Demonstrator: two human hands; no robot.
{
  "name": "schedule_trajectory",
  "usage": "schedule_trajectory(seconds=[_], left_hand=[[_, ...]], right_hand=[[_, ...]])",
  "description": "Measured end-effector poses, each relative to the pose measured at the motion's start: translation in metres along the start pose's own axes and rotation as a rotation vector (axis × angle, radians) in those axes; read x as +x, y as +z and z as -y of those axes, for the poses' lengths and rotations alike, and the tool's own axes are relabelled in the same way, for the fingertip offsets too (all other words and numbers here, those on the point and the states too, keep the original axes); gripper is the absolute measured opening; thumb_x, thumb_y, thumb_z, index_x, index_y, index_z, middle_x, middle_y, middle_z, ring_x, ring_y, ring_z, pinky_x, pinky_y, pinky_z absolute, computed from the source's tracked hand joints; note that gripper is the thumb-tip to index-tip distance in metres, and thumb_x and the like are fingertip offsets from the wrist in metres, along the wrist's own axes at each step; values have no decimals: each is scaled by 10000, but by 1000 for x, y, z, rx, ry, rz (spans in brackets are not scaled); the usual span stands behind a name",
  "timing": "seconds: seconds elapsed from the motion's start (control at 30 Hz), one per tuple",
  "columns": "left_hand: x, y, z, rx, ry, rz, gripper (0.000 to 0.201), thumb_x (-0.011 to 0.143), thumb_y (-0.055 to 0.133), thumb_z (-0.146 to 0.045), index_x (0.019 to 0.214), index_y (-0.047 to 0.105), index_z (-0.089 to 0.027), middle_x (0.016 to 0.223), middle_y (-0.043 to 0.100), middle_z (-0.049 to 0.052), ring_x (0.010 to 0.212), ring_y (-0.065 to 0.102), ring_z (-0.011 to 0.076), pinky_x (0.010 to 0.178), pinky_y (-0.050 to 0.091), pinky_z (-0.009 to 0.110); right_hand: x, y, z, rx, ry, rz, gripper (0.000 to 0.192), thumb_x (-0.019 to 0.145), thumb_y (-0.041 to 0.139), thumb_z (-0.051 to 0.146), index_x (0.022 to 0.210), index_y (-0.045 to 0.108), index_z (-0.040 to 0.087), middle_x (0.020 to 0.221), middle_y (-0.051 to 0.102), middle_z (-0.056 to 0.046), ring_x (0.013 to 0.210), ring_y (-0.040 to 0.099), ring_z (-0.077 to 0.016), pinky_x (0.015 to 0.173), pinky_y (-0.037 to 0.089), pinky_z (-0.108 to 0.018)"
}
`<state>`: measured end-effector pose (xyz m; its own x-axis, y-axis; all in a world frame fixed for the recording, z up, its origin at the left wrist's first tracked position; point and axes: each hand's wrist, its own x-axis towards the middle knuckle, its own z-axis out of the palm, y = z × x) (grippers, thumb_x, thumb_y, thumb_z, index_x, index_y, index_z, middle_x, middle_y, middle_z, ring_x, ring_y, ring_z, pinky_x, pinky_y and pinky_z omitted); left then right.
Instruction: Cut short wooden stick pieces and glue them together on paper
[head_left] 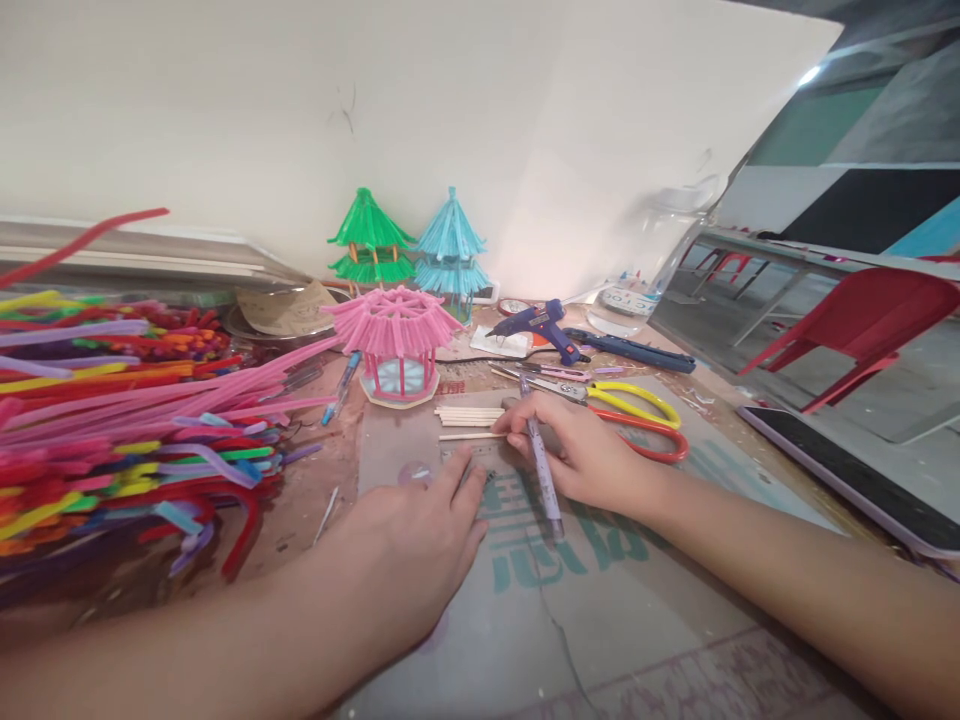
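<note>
My right hand [574, 445] is closed around a light purple patterned pen [538, 460], which slants down across the palm. Its fingertips also meet the end of a thin wooden stick [469, 436]. Just behind that stick lies a small row of similar wooden sticks [471, 415]. My left hand [431, 540] rests on the mat with its fingers stretched out, fingertips at what looks like a clear ruler [469, 455]. Beyond both hands stands a pink pipe-cleaner pavilion [397, 345] with an open-topped roof and an octagonal base.
Colourful pipe cleaners [150, 420] crowd the left side. Green [371, 235] and blue [452, 245] pavilions stand against the wall. A glue gun [546, 328], scissors [637, 410], a clear plastic container [637, 270] and a phone [855, 475] are on the right. A grey mat [465, 660] covers the table.
</note>
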<state>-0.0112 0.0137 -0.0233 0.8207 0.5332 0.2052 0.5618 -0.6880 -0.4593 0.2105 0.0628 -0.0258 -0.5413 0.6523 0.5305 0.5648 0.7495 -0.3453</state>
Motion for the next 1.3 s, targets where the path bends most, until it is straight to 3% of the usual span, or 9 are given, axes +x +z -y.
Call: schedule_trajectory(seconds=[0.27,0.57,0.9,1.3], left_hand=[[0,1,1,-35,-12,7,353,908,577,-250,1241,671,-185,1346,620,151,955,705,258,599,555,318],[0,-2,1,-44,-10,-9,347,895,589,-229,1226,681,-179,1332,631,149,981,701,266,618,556,320],[2,-1,2,-70,-49,39,385,911,567,-258,1274,648,-161,1359,608,159,887,712,245,574,516,304],[-1,2,-1,-87,-35,5,362,903,573,-238,1249,666,-179,1372,601,146,1006,683,251,582,508,289]], right_hand=[[1,0,-1,-18,-1,26,115,866,509,120,901,495,228,900,687,-59,830,646,-209,740,503,-327],[-2,0,-1,76,-31,-54,196,825,503,68,895,449,243,979,685,-65,898,665,-213,776,521,-347],[1,0,0,37,-56,65,153,844,541,100,847,471,235,949,698,-63,868,659,-215,747,517,-333],[0,1,-2,23,-19,32,78,889,529,158,928,541,225,899,686,-50,802,648,-192,715,520,-316]])
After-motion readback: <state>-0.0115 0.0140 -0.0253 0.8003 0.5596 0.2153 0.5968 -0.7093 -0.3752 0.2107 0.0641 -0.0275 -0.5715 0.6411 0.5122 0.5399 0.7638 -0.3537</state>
